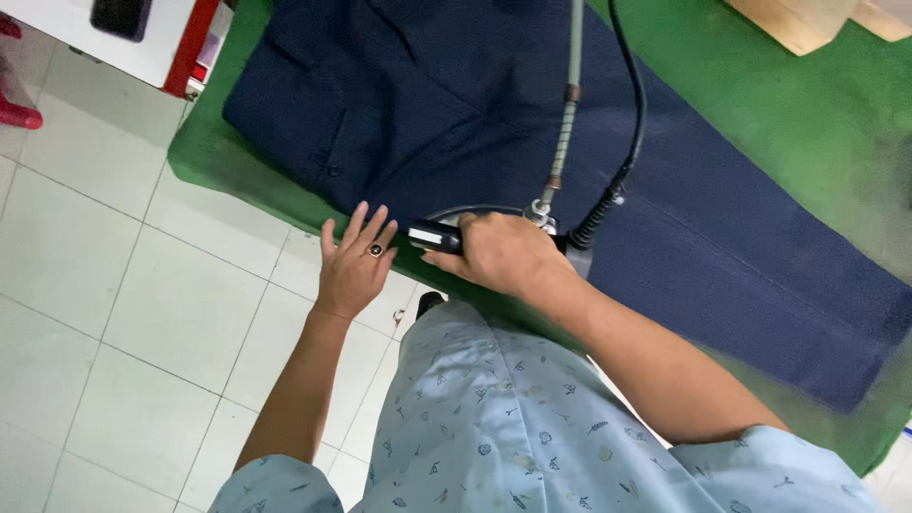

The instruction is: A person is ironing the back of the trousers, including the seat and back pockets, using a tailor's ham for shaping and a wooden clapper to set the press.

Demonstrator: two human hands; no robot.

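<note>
Our right hand (502, 253) is clamped on a black-handled steam iron (446, 234), its long axis running left-right w/ handle end toward our left hand (355, 261), which lies flat, fingers spread, on navy fabric trousers (456, 123) atop a green padded board (798, 123).

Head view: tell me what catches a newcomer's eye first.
The dark navy trousers stand out, spread across the green board that fills the upper frame. At the near edge, the right hand grips an iron on the cloth, its hose and cable running up out of view. The left hand, wearing a ring, lies flat beside it.
</note>
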